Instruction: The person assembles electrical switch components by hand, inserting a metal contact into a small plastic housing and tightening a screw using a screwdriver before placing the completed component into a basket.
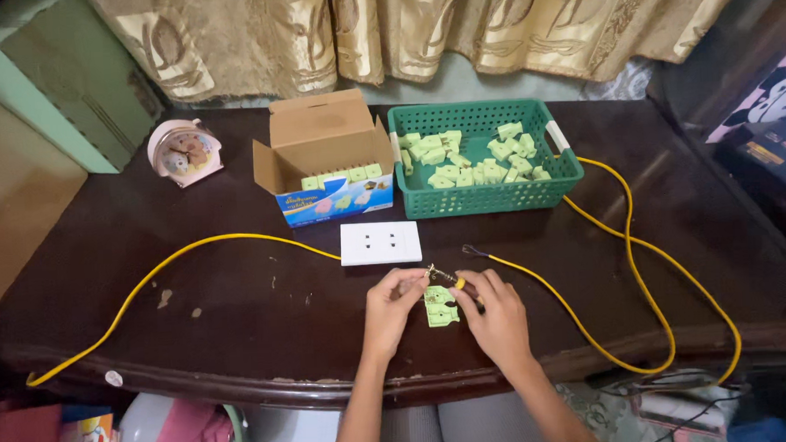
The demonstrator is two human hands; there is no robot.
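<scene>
On the dark wooden table (238, 316) near the front edge lies a small light-green plastic plug part (440, 306). My left hand (392, 311) touches its left side with fingers pinched at the yellow cable's stripped end (437, 273). My right hand (497, 314) grips the yellow cable (592, 336) just right of the green part. A white double socket plate (380, 243) lies just beyond the hands, joined to the yellow cable running left.
A green plastic basket (486, 199) holds several green plug parts at the back. An open cardboard box (323, 158) with more green parts stands left of it. A pink alarm clock (184, 151) sits far left. Curtains hang behind the table.
</scene>
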